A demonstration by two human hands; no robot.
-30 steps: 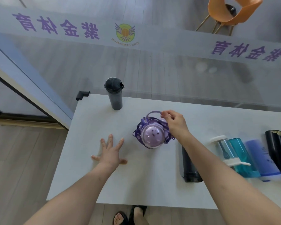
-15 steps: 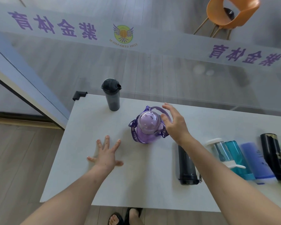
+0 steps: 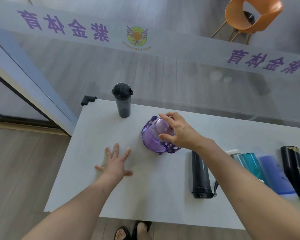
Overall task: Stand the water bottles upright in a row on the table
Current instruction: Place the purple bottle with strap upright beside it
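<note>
A person looks down at a pale grey desk [image 3: 87, 187] that stands against a glass wall with purple lettering [image 3: 62, 25].

The right hand [image 3: 178, 132] reaches forward over a purple water bottle [image 3: 152, 141], which stands upright near the middle of the desk. The grip is a loose claw: fingers curl over the bottle's domed lid [image 3: 160, 126] and the thumb presses the near side of the lid. A purple strap [image 3: 171, 148] loops around the bottle and trails onto the desk beneath the wrist.

The left hand [image 3: 115, 163] lies flat on the desk, palm down with fingers spread, near the purple bottle but not touching it. It holds nothing.

A dark grey bottle with a black lid [image 3: 122, 101] stands upright near the far left corner, apart from the purple one.

To the right, several bottles lie on their sides next to one another: a black bottle [image 3: 200, 175] just beside the right forearm, then a clear one with a white cap [image 3: 235, 155], a teal one [image 3: 253, 165], a blue one [image 3: 274, 174] and another black one [image 3: 294, 170] near the frame's right edge.

Beyond the glass an orange chair [image 3: 253, 16] stands on a grey wooden floor. Sandalled feet [image 3: 133, 231] show below the desk's near edge.
</note>
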